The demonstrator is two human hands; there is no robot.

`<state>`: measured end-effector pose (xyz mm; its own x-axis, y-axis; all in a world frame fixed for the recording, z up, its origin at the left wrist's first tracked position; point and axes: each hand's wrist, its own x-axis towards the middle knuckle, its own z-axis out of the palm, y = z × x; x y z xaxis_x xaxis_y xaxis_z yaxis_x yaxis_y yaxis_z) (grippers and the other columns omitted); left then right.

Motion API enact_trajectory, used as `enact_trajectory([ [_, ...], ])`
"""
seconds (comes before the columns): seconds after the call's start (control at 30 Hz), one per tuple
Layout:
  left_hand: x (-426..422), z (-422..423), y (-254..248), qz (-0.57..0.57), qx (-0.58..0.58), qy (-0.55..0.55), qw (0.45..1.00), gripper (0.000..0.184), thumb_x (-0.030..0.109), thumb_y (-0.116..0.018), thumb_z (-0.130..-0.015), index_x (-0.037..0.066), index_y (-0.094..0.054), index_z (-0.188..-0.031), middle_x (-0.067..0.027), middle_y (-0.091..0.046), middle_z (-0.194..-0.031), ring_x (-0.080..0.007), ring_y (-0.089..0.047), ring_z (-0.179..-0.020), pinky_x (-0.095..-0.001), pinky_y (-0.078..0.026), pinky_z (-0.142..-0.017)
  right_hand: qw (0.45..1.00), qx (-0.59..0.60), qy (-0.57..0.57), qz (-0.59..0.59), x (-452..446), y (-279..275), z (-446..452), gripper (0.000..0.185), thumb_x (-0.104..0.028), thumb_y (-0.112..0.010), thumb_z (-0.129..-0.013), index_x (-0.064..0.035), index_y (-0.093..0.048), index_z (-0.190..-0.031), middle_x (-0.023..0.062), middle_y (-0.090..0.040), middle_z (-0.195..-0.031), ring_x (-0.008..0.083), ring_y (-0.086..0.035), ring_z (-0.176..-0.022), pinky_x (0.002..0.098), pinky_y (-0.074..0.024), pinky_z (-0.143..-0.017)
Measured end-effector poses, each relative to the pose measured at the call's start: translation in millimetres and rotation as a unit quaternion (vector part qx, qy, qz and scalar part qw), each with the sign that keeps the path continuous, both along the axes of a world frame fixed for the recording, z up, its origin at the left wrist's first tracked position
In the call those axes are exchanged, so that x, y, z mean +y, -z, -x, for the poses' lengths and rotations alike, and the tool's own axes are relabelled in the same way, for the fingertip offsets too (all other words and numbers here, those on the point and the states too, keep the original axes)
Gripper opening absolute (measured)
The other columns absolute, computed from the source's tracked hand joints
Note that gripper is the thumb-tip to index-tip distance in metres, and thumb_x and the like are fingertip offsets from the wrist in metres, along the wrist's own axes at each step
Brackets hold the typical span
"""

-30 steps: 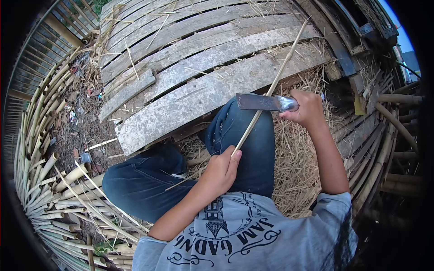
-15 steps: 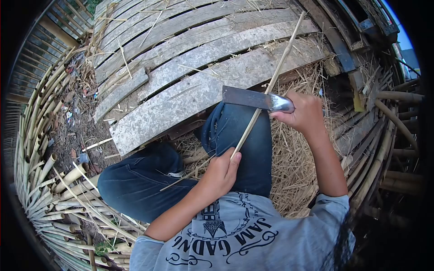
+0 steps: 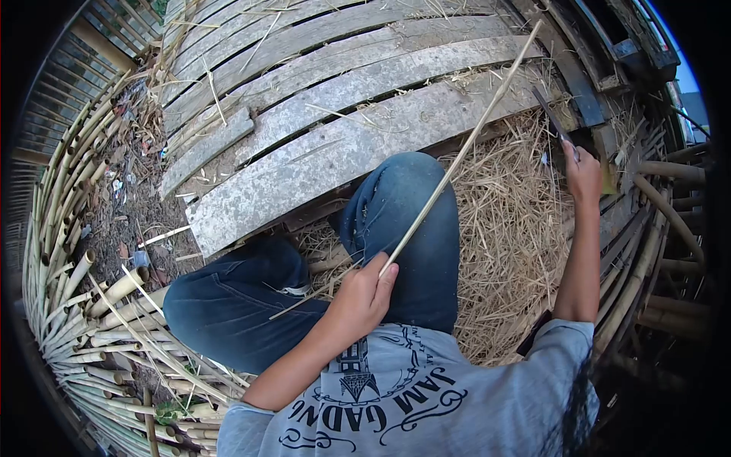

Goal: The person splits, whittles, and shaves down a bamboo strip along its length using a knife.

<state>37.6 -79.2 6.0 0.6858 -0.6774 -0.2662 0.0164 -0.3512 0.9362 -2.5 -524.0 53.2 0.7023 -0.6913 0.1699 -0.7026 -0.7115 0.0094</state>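
My left hand (image 3: 364,295) is closed around the lower end of a long thin bamboo strip (image 3: 470,145). The strip slants up and right across my raised knee, with its far end over the wooden slats (image 3: 426,114). Off to the right, my right hand (image 3: 583,177) grips a machete (image 3: 550,116) by its handle. Its blade is seen nearly edge-on, points up and left, and is apart from the strip. Most of the handle is hidden in my fingers.
Dry shavings (image 3: 506,244) lie thick between my knee and my right arm. Many cut bamboo poles (image 3: 122,286) are stacked at the left. A short loose board (image 3: 209,152) rests on the slats, and bamboo poles (image 3: 670,171) also stick out at the right.
The machete has left the strip and moved right with my right hand, its blade turned from broadside to edge-on. The strip's far end has shifted to the right; my left hand still holds it.
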Motion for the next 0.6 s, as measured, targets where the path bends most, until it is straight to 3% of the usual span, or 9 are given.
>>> enact_trajectory([
  [0.13, 1, 2, 4, 0.015, 0.076, -0.003, 0.997, 0.036, 0.028, -0.036, -0.106, 0.000, -0.048, -0.086, -0.0060, -0.044, -0.058, -0.0156, -0.044, -0.053, -0.0348, -0.037, -0.052, 0.998, -0.047, 0.020, -0.044, 15, 18, 35, 0.064, -0.059, -0.046, -0.094, 0.0010, -0.060, -0.076, 0.0212, -0.057, -0.064, 0.0422, -0.058, -0.066, 0.0462, -0.0430, -0.061],
  [0.27, -6, 1, 8, 0.051, 0.114, 0.006, 0.992, 0.040, 0.032, -0.034, -0.107, 0.002, -0.048, -0.085, -0.0009, -0.043, -0.059, -0.0101, -0.040, -0.053, -0.0293, -0.034, -0.050, 0.954, -0.161, -0.103, -0.232, 70, 51, 40, 0.069, -0.066, -0.049, -0.089, -0.0005, -0.053, -0.069, 0.0122, -0.046, -0.053, 0.0292, -0.051, -0.053, 0.0368, -0.0395, -0.053],
  [0.33, -4, -1, 8, 0.031, 0.121, 0.016, 0.992, 0.042, 0.035, -0.033, -0.107, 0.003, -0.048, -0.085, 0.0012, -0.041, -0.060, -0.0082, -0.038, -0.053, -0.0265, -0.032, -0.049, 0.953, -0.119, -0.180, -0.212, 128, 24, 17, 0.072, -0.074, -0.053, -0.083, -0.0042, -0.053, -0.066, 0.0094, -0.047, -0.050, 0.0285, -0.052, -0.048, 0.0371, -0.0400, -0.048],
  [0.4, -2, -5, 5, 0.038, 0.204, 0.015, 0.978, 0.042, 0.036, -0.032, -0.107, 0.004, -0.048, -0.085, 0.0013, -0.040, -0.060, -0.0081, -0.038, -0.052, -0.0259, -0.032, -0.048, 0.933, -0.096, -0.288, -0.196, 161, 16, -3, 0.073, -0.079, -0.057, -0.075, -0.0069, -0.055, -0.064, 0.0088, -0.051, -0.049, 0.0296, -0.057, -0.047, 0.0386, -0.0435, -0.046],
  [0.43, -1, -6, 4, 0.031, 0.202, 0.019, 0.979, 0.042, 0.036, -0.032, -0.107, 0.004, -0.048, -0.085, 0.0013, -0.040, -0.060, -0.0081, -0.038, -0.052, -0.0259, -0.032, -0.048, 0.933, -0.100, -0.283, -0.200, 174, 14, -11, 0.073, -0.079, -0.057, -0.075, -0.0069, -0.055, -0.064, 0.0088, -0.051, -0.049, 0.0296, -0.057, -0.047, 0.0386, -0.0435, -0.046],
  [0.5, -4, -5, 1, 0.027, 0.231, 0.002, 0.973, 0.042, 0.036, -0.032, -0.107, 0.004, -0.048, -0.085, 0.0013, -0.040, -0.060, -0.0081, -0.039, -0.053, -0.0253, -0.032, -0.048, 0.923, 0.008, -0.336, -0.189, 187, 11, -26, 0.076, -0.082, -0.059, -0.069, -0.0066, -0.057, -0.063, 0.0118, -0.055, -0.051, 0.0318, -0.063, -0.052, 0.0401, -0.0481, -0.049],
  [0.6, -6, 2, 3, 0.029, 0.149, -0.010, 0.988, 0.042, 0.036, -0.032, -0.107, 0.004, -0.048, -0.086, 0.0008, -0.040, -0.060, -0.0086, -0.038, -0.052, -0.0256, -0.033, -0.048, 0.924, 0.004, -0.341, -0.172, 168, 16, -37, 0.076, -0.082, -0.060, -0.069, -0.0059, -0.058, -0.061, 0.0136, -0.057, -0.052, 0.0322, -0.063, -0.052, 0.0400, -0.0490, -0.050],
])
